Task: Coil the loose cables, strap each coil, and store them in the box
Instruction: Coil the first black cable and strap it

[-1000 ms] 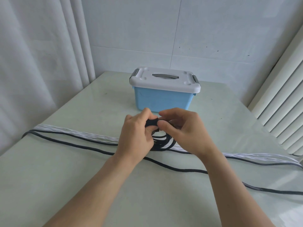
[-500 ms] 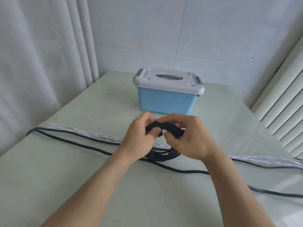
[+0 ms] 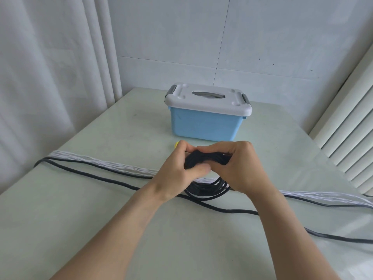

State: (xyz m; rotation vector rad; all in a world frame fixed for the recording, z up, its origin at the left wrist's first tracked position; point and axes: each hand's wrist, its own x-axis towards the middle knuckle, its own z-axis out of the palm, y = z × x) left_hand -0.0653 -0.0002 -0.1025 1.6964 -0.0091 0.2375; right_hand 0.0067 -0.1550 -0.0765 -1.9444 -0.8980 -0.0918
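Observation:
A black cable coil [image 3: 207, 188] is held upright over the middle of the table, its top bunched between both hands. My left hand [image 3: 177, 168] pinches the top from the left, and my right hand [image 3: 238, 166] grips it from the right. A dark band [image 3: 199, 159] wraps the bunched top; whether it is a strap I cannot tell. A loose black cable [image 3: 90, 174] trails across the table, beside a loose white cable [image 3: 113, 164]. The blue box [image 3: 203, 126] with its grey lid [image 3: 207, 100] closed stands just behind my hands.
A small yellow object [image 3: 176, 144] peeks out behind my left hand. White curtains [image 3: 50, 77] hang at the left, and a ribbed white panel [image 3: 347, 134] stands at the right. The pale green table [image 3: 121, 229] reaches to the tiled wall.
Both hands have lifted the coil's top a little and bunched it tighter. The view has shifted, so the box sits further right.

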